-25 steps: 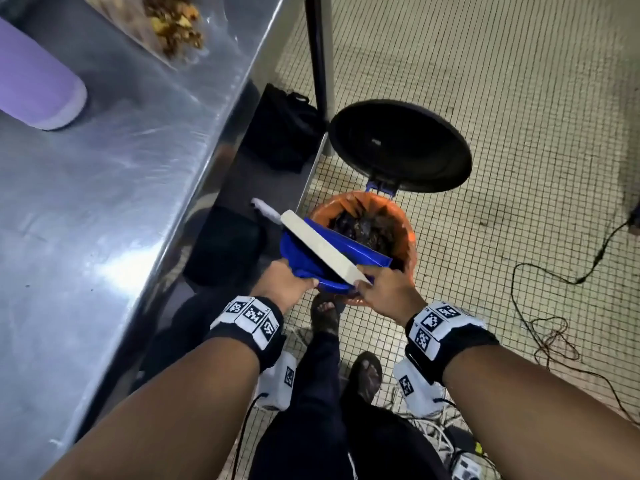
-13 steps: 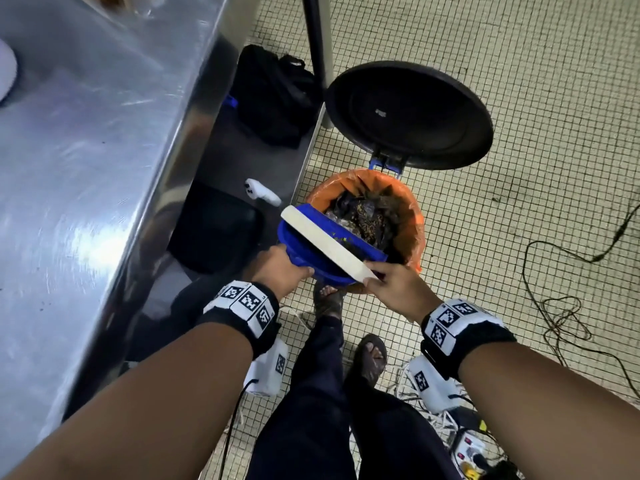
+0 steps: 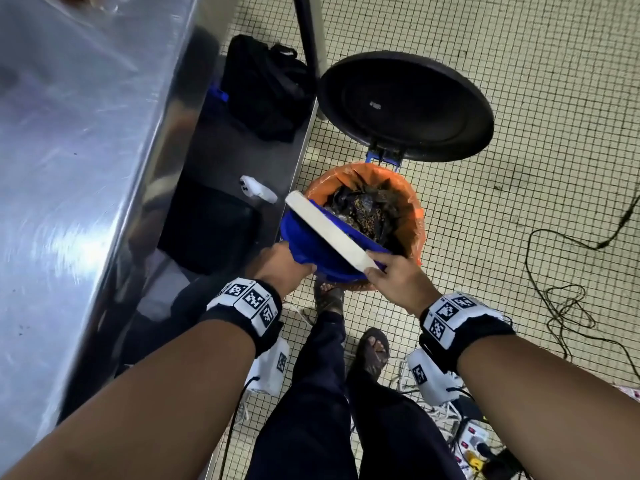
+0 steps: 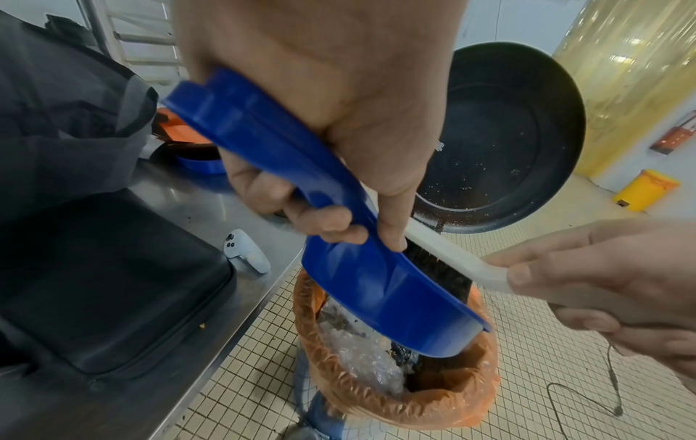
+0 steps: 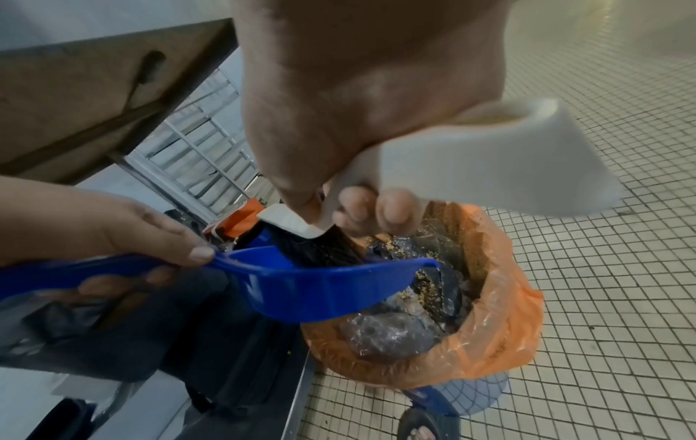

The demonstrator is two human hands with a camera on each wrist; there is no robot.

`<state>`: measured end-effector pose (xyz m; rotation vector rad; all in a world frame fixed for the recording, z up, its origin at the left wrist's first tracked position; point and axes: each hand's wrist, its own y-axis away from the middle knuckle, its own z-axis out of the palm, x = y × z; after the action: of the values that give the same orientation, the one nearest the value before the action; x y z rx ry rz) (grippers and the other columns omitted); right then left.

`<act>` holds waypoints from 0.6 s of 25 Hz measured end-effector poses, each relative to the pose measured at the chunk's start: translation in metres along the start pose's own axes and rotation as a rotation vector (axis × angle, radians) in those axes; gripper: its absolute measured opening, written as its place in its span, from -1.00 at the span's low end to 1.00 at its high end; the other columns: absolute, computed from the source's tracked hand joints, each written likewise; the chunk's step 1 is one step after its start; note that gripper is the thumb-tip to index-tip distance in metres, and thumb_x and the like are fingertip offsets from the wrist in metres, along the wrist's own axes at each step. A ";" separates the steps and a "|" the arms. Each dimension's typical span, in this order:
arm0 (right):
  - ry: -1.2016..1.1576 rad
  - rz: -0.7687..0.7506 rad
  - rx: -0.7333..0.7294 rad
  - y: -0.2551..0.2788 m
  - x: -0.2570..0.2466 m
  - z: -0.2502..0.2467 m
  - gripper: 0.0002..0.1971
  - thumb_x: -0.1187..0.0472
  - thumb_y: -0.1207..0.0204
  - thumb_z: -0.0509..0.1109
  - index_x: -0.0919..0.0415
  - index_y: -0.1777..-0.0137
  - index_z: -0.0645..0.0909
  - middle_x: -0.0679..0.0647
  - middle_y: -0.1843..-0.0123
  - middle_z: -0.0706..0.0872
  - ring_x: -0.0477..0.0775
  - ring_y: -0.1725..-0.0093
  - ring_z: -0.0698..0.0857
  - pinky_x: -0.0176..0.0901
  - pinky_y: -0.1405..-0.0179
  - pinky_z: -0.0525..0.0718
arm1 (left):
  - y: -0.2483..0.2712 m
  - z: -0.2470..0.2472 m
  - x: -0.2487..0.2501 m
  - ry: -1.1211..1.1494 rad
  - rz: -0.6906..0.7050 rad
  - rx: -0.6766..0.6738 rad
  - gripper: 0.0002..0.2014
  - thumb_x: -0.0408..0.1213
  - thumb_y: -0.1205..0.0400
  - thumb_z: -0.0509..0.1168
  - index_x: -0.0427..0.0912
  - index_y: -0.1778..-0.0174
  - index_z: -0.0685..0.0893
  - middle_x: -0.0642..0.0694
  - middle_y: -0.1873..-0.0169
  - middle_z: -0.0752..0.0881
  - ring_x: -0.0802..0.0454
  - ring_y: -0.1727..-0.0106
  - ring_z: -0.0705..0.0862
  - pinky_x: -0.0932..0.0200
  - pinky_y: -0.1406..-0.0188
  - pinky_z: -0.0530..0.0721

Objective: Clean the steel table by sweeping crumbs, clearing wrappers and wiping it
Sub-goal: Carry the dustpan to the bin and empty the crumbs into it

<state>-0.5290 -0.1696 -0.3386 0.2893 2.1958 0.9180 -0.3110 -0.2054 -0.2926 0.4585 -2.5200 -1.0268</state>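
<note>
Since a second ago the purple cylinder and the crumb pile at the far end of the steel table (image 3: 69, 174) have dropped out of the head view as the gaze tilts down toward the bin; only a trace of crumbs shows at the table's far left corner. The pedal bin (image 3: 414, 216) now sits fuller in frame. The dustpan and brush keep nearly the same pose over it, shifted only slightly.

Left hand (image 3: 282, 263): fingers and thumb curled round the handle of the blue dustpan (image 4: 380, 285), which is tipped mouth-down over the near rim of the bin. Right hand (image 3: 398, 275): fingers wrapped on the white handle of the brush (image 3: 329, 233); its black bristles (image 5: 316, 247) sit inside the pan.

Bin: orange liner, holding crumpled clear plastic and yellow-brown crumbs (image 5: 425, 293). Its black round lid (image 3: 407, 105) stands open at the far side, speckled with crumbs in the left wrist view.

Count:
- dustpan 1, brush 1, bin 1, lid 1
- hands 2, each with a marker wristband
- black bags on the table's lower shelf: 2, a backpack (image 3: 263, 88) at the far end and a flat case (image 4: 105, 285) nearer
- white handheld controller (image 4: 246, 253): 1, at the shelf's edge beside the bin
- sandalled feet on the tiled floor: 2
</note>
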 end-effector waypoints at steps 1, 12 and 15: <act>0.009 -0.007 -0.009 0.001 0.003 0.002 -0.57 0.03 -0.63 0.29 -0.04 -0.51 0.51 0.23 -0.06 0.79 0.14 0.04 0.74 -0.31 0.08 0.52 | -0.002 -0.002 0.001 -0.001 0.003 0.010 -0.69 0.05 -0.48 0.47 0.02 -0.06 0.68 0.00 0.09 0.74 -0.05 0.08 0.70 0.13 0.08 0.65; -0.051 0.135 0.081 -0.012 0.013 -0.003 -0.55 0.02 -0.66 0.22 -0.03 -0.55 0.45 0.26 -0.15 0.74 0.15 0.15 0.69 -0.23 0.18 0.58 | -0.005 0.003 0.000 -0.023 0.000 -0.034 -0.73 0.01 -0.50 0.45 -0.01 -0.04 0.70 -0.01 0.18 0.73 0.04 0.20 0.70 0.21 0.26 0.61; -0.024 0.077 0.023 -0.011 0.014 0.000 -0.55 0.01 -0.64 0.25 -0.04 -0.54 0.47 0.15 0.03 0.75 -0.06 0.38 0.61 -0.37 0.41 0.48 | -0.008 0.001 -0.001 -0.062 0.000 -0.023 -0.69 0.05 -0.49 0.44 0.01 -0.07 0.68 -0.04 0.08 0.74 -0.05 0.11 0.71 0.13 0.13 0.66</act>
<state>-0.5385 -0.1713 -0.3535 0.3965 2.1871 0.9271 -0.3096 -0.2096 -0.2991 0.4259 -2.5593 -1.0854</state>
